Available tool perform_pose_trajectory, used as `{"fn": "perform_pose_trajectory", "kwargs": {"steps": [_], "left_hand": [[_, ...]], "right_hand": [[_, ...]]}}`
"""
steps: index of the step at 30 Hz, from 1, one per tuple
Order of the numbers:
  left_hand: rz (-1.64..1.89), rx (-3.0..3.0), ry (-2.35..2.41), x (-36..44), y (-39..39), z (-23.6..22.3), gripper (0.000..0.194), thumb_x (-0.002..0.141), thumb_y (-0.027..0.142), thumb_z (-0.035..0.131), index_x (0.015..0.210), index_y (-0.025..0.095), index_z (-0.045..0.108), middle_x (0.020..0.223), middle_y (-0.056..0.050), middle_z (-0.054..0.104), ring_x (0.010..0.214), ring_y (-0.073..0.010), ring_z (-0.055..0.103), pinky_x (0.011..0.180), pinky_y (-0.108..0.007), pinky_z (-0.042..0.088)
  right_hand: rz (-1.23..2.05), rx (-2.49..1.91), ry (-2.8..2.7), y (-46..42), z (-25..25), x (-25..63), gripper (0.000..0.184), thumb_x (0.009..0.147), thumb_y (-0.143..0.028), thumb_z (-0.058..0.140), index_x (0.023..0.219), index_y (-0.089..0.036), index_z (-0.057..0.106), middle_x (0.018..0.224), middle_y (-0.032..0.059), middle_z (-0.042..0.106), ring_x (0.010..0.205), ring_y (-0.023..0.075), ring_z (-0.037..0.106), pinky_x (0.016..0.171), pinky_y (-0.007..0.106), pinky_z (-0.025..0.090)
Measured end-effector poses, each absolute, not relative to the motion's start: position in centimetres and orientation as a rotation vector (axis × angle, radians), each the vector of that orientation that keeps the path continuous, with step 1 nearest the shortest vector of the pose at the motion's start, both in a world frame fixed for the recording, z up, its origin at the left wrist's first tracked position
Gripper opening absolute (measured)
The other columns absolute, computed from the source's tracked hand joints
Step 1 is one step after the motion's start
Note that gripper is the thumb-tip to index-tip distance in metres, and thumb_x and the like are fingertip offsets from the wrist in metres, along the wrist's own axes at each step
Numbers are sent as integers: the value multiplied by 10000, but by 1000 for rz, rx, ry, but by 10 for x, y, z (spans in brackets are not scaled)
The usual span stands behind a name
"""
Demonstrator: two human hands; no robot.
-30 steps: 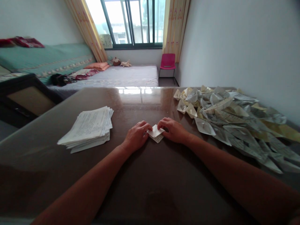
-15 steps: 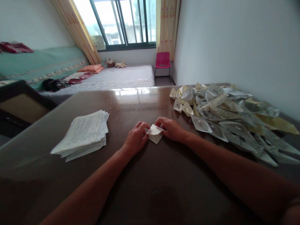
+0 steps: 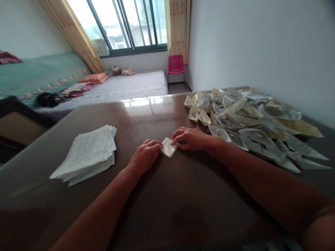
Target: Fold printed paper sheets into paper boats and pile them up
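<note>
A small folded piece of printed paper (image 3: 168, 147) lies flat on the dark brown table (image 3: 167, 195) between my hands. My left hand (image 3: 144, 155) rests on its left corner with the fingers curled and pressed down. My right hand (image 3: 190, 138) presses its upper right edge with the fingertips together. To the left lies a stack of printed sheets (image 3: 86, 153). A big heap of folded paper boats (image 3: 248, 120) covers the right side of the table.
The table runs up to a white wall (image 3: 261, 45) on the right. Beyond its far edge are a bed (image 3: 120, 87), a pink chair (image 3: 176, 65), a window with curtains and a dark cabinet (image 3: 18, 122) at the left.
The raised flap of the folded paper has been pressed flat onto the table. Both hands shifted slightly with it, and the camera view turned a little to the right.
</note>
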State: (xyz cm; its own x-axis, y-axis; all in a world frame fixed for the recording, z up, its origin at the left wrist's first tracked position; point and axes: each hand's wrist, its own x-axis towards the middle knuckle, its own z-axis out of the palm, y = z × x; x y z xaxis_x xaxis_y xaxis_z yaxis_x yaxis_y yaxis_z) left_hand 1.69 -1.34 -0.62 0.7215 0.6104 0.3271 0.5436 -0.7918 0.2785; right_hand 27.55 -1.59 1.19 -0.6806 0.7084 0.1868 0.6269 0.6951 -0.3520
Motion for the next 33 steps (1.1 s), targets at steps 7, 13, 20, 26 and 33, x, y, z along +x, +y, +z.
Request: {"fn": "perform_pose_trajectory", "kwargs": {"steps": [7, 13, 20, 26, 33], "left_hand": [[369, 2961, 976, 11, -19, 4, 300, 919, 165, 434, 1094, 206, 674, 1152, -57, 663, 1031, -240, 544, 890, -389, 499], [396, 3001, 990, 20, -33, 7, 299, 897, 114, 438, 1104, 159, 649, 1163, -99, 621, 1096, -247, 503, 952, -396, 486], [333, 3063, 865, 23, -40, 6, 287, 934, 212, 448, 1184, 195, 589, 1217, -74, 609, 1110, -233, 544, 955, -402, 503], [301, 3048, 946, 23, -43, 8, 315, 927, 190, 459, 1222, 193, 569, 1255, -79, 601, 1151, -229, 550, 990, -398, 488], [294, 2955, 915, 13, -37, 9, 374, 906, 121, 404, 1198, 219, 617, 1250, -62, 600, 1099, -205, 592, 964, -353, 501]], "right_hand": [[333, -990, -2675, -15, 13, 279, 273, 872, -350, 581, 1124, -349, 686, 1147, 23, 633, 1041, 198, 561, 791, 293, 448], [328, -1004, -2641, -12, 7, 278, 260, 919, -384, 529, 1111, -327, 695, 1115, 32, 643, 999, 184, 575, 828, 305, 449], [253, -1042, -2607, -17, 9, 268, 221, 899, -309, 561, 1053, -274, 716, 1043, 39, 663, 959, 186, 573, 845, 312, 451], [53, -1106, -2558, -25, -1, 251, 440, 896, -120, 472, 1313, -244, 543, 1222, 72, 595, 1091, 214, 494, 934, 374, 420], [108, -1131, -2588, -20, -10, 258, 470, 889, -84, 464, 1300, -294, 554, 1228, 62, 593, 1101, 226, 481, 913, 399, 406]]}}
